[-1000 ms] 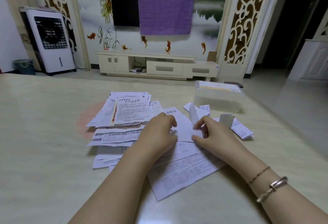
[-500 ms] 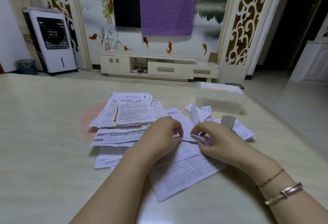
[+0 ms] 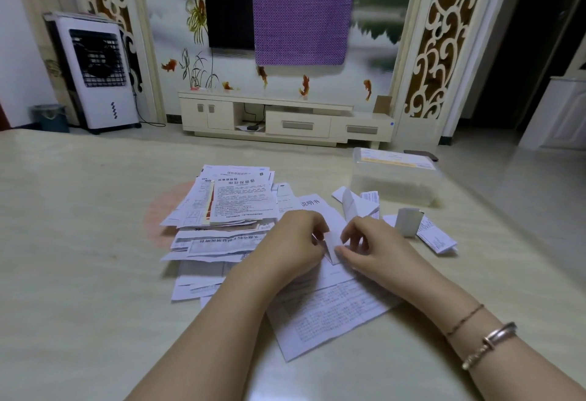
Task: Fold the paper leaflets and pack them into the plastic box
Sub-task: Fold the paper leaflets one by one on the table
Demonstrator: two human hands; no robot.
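A small white folded leaflet (image 3: 333,243) is pinched between my left hand (image 3: 293,242) and my right hand (image 3: 375,246), just above a large printed sheet (image 3: 329,315) lying flat on the table. A heap of unfolded leaflets (image 3: 234,207) lies to the left of my hands. The clear plastic box (image 3: 396,181), its lid on with a label on top, stands at the back right. Folded leaflets (image 3: 356,205) lie in front of the box, and another folded piece (image 3: 409,221) stands upright beside them.
The pale table (image 3: 79,242) stretches wide to the left and right of the papers. A printed slip (image 3: 436,237) lies at the right. Beyond the table stand a TV cabinet (image 3: 285,118) and a white air cooler (image 3: 95,73).
My two hands have come together at the middle, and the small leaflet is now folded narrower and pinched between both. The camera has dipped slightly closer.
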